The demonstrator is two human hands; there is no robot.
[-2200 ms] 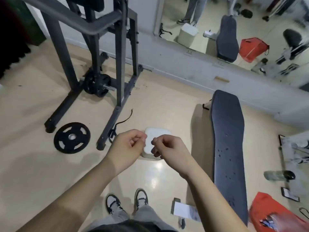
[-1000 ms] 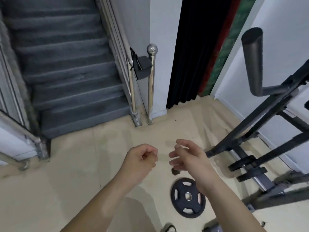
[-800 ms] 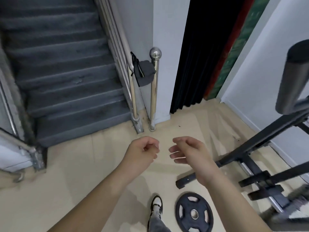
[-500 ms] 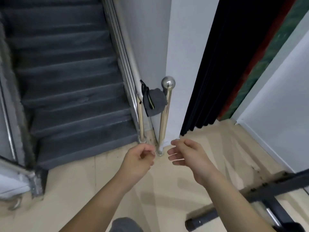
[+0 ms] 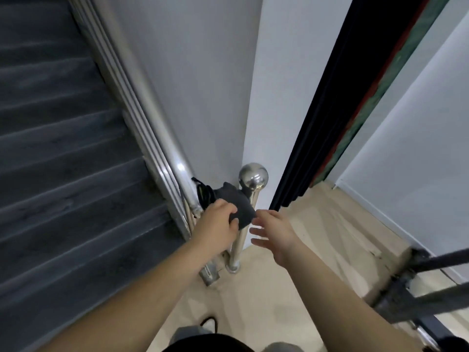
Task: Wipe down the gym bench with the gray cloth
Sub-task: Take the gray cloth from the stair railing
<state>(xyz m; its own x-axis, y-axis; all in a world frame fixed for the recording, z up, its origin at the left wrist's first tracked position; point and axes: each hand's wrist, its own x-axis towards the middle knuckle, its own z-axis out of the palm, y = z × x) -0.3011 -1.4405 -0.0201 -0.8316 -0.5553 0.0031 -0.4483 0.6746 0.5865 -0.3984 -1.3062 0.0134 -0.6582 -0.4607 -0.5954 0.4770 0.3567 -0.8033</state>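
A dark gray cloth [image 5: 234,201] hangs over the steel stair handrail [image 5: 162,138], just left of the post with the ball top [image 5: 253,179]. My left hand [image 5: 218,226] grips the lower edge of the cloth, fingers curled on it. My right hand [image 5: 272,232] hovers just right of the cloth with fingers spread and holds nothing. The gym bench is out of view.
Gray stairs [image 5: 63,186] rise on the left. A white wall corner and a black curtain [image 5: 322,123] stand behind the post. Black frame bars of a gym machine [image 5: 418,288] cross the beige floor at lower right.
I turned away from the bench and walked up to the stair railing. My left hand reached forward and took hold of the hanging cloth; my right hand opened beside it.
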